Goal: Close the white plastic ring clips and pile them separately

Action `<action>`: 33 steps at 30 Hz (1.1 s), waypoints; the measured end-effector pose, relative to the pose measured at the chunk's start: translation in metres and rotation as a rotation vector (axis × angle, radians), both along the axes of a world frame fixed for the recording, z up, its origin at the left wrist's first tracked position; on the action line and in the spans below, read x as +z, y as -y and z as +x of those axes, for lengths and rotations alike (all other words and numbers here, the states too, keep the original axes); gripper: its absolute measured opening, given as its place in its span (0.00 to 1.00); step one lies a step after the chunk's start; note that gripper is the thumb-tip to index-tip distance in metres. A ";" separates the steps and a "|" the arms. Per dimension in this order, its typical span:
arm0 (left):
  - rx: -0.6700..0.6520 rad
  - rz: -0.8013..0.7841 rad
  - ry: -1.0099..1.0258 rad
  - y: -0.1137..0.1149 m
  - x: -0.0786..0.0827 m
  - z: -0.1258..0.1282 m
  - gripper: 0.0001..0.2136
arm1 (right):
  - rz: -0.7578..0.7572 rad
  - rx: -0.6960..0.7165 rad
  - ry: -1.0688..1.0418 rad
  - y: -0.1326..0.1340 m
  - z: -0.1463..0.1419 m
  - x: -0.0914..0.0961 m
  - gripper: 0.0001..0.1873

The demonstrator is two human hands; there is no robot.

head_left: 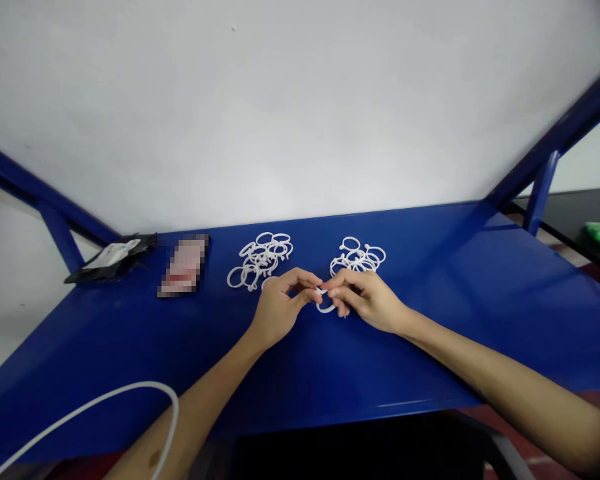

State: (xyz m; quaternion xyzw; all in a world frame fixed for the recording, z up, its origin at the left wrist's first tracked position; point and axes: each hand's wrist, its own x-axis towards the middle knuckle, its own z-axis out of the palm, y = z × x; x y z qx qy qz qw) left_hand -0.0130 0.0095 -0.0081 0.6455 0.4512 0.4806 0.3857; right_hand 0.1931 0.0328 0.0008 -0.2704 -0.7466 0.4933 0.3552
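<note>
Above the middle of the blue table [410, 360], my left hand [276, 313] and my right hand [373, 301] meet fingertip to fingertip. Both pinch the upper part of one white plastic curtain ring [326, 310], whose lower curve shows below the fingers. The fingertips hide its ends. A pile of similar white rings [269, 252] lies beyond my left hand, with one ring partly covered by that hand. Just behind my right hand is another pile of white rings [359, 255]; some have small knobbed ends.
A black plastic package with a white label [113, 255] lies at the far left, beside a pixelated, pinkish flat rectangle [184, 265]. A white cable [145, 385] loops across the near left. Blue metal braces [540, 193] flank the table; a pale wall stands behind.
</note>
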 end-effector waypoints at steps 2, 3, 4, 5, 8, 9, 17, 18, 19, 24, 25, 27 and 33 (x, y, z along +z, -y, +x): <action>0.005 0.017 -0.035 0.000 0.000 0.000 0.03 | 0.009 0.013 0.015 0.000 0.001 0.000 0.10; 0.007 0.016 -0.049 0.001 0.000 0.000 0.02 | 0.030 0.015 0.034 0.001 0.001 0.001 0.10; 0.007 0.014 -0.061 0.002 0.000 0.000 0.01 | 0.061 0.018 0.059 0.001 0.002 0.001 0.11; 0.003 0.012 -0.075 0.002 0.000 0.000 0.01 | 0.097 0.023 0.088 0.002 0.002 0.002 0.11; -0.010 0.022 -0.139 0.002 0.001 0.001 0.03 | 0.201 0.044 0.163 0.002 0.004 0.003 0.13; -0.010 0.038 -0.171 0.001 0.001 0.000 0.03 | 0.231 0.046 0.182 0.002 0.004 0.004 0.13; 0.218 0.389 -0.884 -0.024 -0.006 -0.017 0.15 | 0.674 -0.321 0.518 -0.018 0.012 0.005 0.14; 0.247 0.384 -0.977 -0.027 -0.008 -0.019 0.17 | 0.711 -0.382 0.580 -0.022 0.016 0.005 0.14; 0.267 0.374 -1.051 -0.029 -0.011 -0.021 0.18 | 0.741 -0.431 0.640 -0.027 0.019 0.004 0.14; 0.268 0.362 -1.179 -0.031 -0.013 -0.023 0.17 | 0.836 -0.526 0.815 -0.041 0.033 0.003 0.12; 0.263 0.355 -1.172 -0.030 -0.011 -0.022 0.15 | 0.850 -0.539 0.816 -0.041 0.034 0.003 0.13; 0.250 0.328 -1.129 -0.028 -0.008 -0.021 0.13 | 0.871 -0.557 0.790 -0.040 0.034 0.004 0.14; 0.134 0.252 -0.770 -0.015 0.001 -0.010 0.07 | 0.874 -0.317 0.573 -0.023 0.018 0.008 0.16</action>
